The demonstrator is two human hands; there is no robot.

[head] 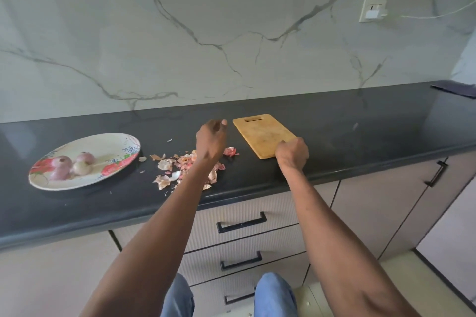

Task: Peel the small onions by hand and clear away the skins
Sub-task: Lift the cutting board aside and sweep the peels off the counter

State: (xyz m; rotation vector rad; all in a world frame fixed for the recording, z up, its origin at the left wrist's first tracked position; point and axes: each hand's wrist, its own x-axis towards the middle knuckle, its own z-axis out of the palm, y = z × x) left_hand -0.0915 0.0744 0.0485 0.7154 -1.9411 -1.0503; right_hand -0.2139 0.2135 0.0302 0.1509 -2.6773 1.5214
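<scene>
On the dark countertop [334, 121] a floral plate [113, 170] sits toward 9 o'clock, carrying four small onions [73, 163], pale pink and peeled, bunched on its left half. Just right of the plate, a loose scatter of onion skins [180, 168] lies on the counter, papery pink and tan flakes spread from the plate's edge toward the centre, with one pink scrap [230, 151] apart at the 3 o'clock side of the pile.

The left hand [211, 140] hangs over the far side of the skins, seen from its back, fingers loosely bent and pointing toward 12 o'clock; whether anything sits between the fingertips cannot be told. The left forearm crosses above the pile and hides part of it.

The right hand [292, 153] is curled into a fist-like grip at the near right corner of a wooden cutting board [262, 134], which lies flat on the counter at about 1 o'clock from the skins, its handle slot toward the wall. The fingers seem to clasp the board's edge, though the contact is hidden behind the knuckles.

A dark cloth [456, 89] lies at the far 2 o'clock corner, and a wall socket [373, 10] with a white plug sits on the marble backsplash
</scene>
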